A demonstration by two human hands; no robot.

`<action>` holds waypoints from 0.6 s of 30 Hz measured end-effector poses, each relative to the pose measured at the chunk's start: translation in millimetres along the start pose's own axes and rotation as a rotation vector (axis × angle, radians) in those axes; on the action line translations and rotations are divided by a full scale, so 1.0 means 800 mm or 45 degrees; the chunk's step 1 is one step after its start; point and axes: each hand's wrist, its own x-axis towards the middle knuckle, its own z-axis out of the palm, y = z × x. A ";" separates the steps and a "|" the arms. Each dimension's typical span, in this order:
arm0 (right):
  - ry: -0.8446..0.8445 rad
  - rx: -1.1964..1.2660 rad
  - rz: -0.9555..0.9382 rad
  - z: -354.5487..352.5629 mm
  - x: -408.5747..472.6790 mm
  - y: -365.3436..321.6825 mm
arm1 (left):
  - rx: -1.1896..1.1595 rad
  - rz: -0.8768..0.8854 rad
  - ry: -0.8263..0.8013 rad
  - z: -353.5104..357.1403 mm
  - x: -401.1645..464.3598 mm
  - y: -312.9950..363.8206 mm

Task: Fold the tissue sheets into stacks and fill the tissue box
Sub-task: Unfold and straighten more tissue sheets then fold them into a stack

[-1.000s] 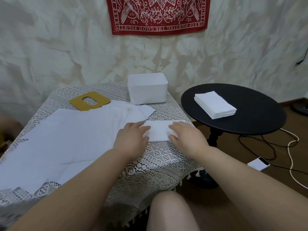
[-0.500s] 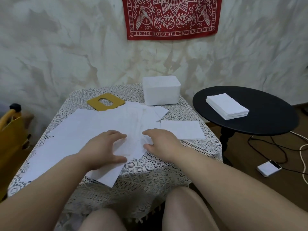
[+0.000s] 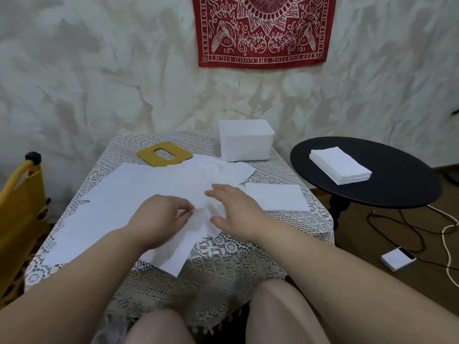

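Several loose white tissue sheets (image 3: 129, 194) lie spread over the lace-covered table (image 3: 223, 264). My left hand (image 3: 161, 217) pinches the edge of one sheet near the pile's front. My right hand (image 3: 236, 212) rests on the same crumpled spot with fingers spread. One folded tissue (image 3: 275, 199) lies flat to the right of my hands. The white tissue box (image 3: 246, 140) stands at the table's back right, lid off. Its yellow lid (image 3: 164, 153) with an oval slot lies at the back left. A stack of folded tissues (image 3: 340, 167) sits on the round black side table (image 3: 397, 184).
A yellow chair (image 3: 17, 199) stands left of the table. On the floor at right lie a white device (image 3: 397, 258) and several cables (image 3: 447, 234). A red cloth (image 3: 265, 28) hangs on the wall. My knees (image 3: 285, 314) are under the table's front edge.
Both hands left the folded tissue, which stays at the right, and moved left onto the loose sheets. My left hand now pinches a sheet's edge. The camera turned left.
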 end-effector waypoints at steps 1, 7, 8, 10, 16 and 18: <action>0.046 0.065 0.020 -0.001 0.002 -0.001 | -0.050 0.026 0.058 -0.004 0.000 0.006; 0.364 0.504 0.250 -0.038 0.010 0.004 | -0.401 -0.059 0.285 -0.033 0.023 0.044; 0.416 0.605 0.304 -0.046 0.010 0.008 | -0.407 -0.095 0.277 -0.036 0.027 0.045; 0.493 0.736 0.374 -0.064 0.008 0.018 | -0.370 -0.135 0.253 -0.038 0.033 0.047; 0.545 0.771 0.440 -0.096 -0.008 0.043 | -0.547 -0.091 0.248 -0.029 0.044 0.076; 0.547 0.762 0.449 -0.098 -0.010 0.050 | -0.568 -0.064 0.251 -0.027 0.050 0.087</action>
